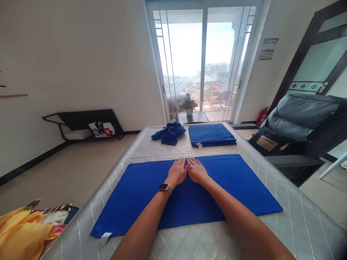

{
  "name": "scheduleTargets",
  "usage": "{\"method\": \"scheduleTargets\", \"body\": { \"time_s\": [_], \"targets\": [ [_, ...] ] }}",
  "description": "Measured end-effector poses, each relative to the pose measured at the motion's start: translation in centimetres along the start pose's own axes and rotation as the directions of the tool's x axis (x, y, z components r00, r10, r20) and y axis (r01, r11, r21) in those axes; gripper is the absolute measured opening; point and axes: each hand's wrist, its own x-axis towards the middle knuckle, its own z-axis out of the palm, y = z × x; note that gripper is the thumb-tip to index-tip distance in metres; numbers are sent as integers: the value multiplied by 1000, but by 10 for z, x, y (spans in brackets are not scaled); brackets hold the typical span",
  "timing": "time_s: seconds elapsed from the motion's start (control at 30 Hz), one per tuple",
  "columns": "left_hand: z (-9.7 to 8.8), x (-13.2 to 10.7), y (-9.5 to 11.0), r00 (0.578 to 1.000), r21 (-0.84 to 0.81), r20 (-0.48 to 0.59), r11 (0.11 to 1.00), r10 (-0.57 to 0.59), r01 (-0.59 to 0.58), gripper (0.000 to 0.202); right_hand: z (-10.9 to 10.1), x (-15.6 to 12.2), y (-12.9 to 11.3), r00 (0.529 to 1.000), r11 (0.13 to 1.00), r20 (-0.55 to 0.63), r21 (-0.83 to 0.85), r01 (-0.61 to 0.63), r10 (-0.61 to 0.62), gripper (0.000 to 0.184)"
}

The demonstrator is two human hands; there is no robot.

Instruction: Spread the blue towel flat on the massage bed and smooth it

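Note:
A blue towel [230, 184] lies spread flat across the quilted mattress [184, 243], with a white tag at its near left corner. My left hand [177, 171], wearing a watch [164, 187] at the wrist, rests palm down on the towel's far middle part. Right beside it, my right hand [197, 170] also lies flat on the cloth, fingers stretched away from me. The two hands touch or nearly touch at the thumbs. Beyond them sit a folded stack of blue towels [211, 133] on the right and a crumpled blue towel [170, 133] on the left.
A dark recliner [300, 119] with a black bag stands right of the mattress. Colourful cloths [27, 231] are piled at the lower left. A potted plant [189, 104] sits on a small table before the glass sliding door [203, 54]. A black rack [84, 122] leans by the left wall.

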Motion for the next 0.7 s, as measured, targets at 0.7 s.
{"method": "scheduleTargets", "body": {
  "time_s": [0.7],
  "targets": [
    [-34,-100,-233,861,156,41,854,-507,495,73,-36,-77,231,906,883,-48,-204,-422,421,71]
  ]
}}
